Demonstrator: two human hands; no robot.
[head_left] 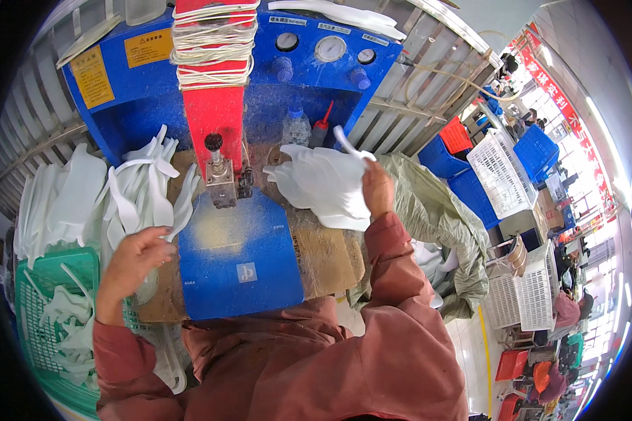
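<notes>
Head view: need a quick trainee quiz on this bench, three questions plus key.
1. Identify: which hand holds the slim, curved, white plastic-looking piece?
2. True or false: the green openwork plastic basket sits to the left of the flat blue sheet.
3. Count: how many round white dial gauges are set in the blue machine panel?

Key: 1. The right hand. 2. True. 3. Three.
</notes>
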